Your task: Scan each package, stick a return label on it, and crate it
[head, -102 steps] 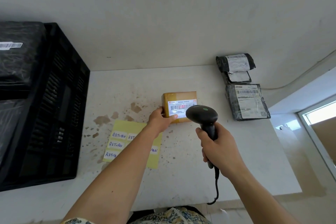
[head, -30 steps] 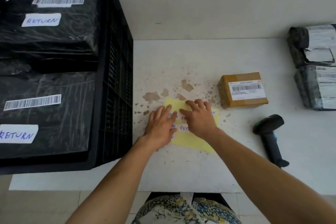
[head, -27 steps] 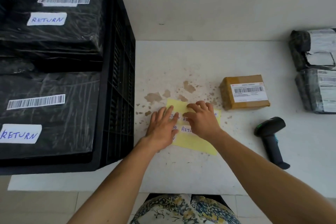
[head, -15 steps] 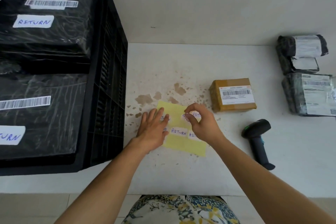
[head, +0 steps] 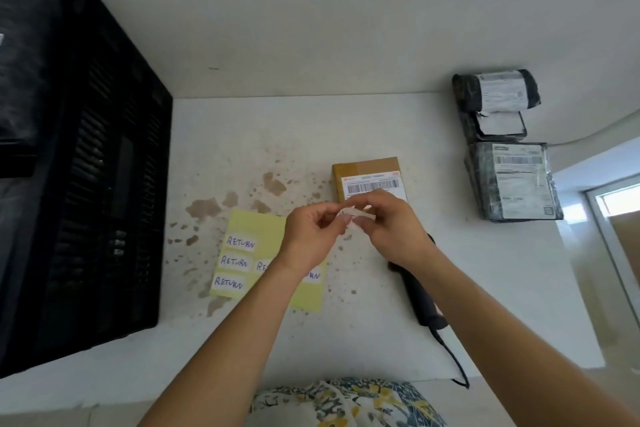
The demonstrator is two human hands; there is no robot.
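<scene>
Both hands had been lifted off the yellow sticker sheet (head: 256,229), and a small white return label (head: 349,215) was pinched between the left hand (head: 311,239) and the right hand (head: 391,229), just in front of the brown box (head: 363,172). A white table (head: 346,121), stained with brown spots, was set against a pale wall. A black crate (head: 104,166) was seen at the left. Wrapped parcels (head: 512,180) were stacked at the right. The scanner (head: 420,302) was partly hidden by the right arm.

Bare forearms, floral-print garment (head: 346,402)
</scene>
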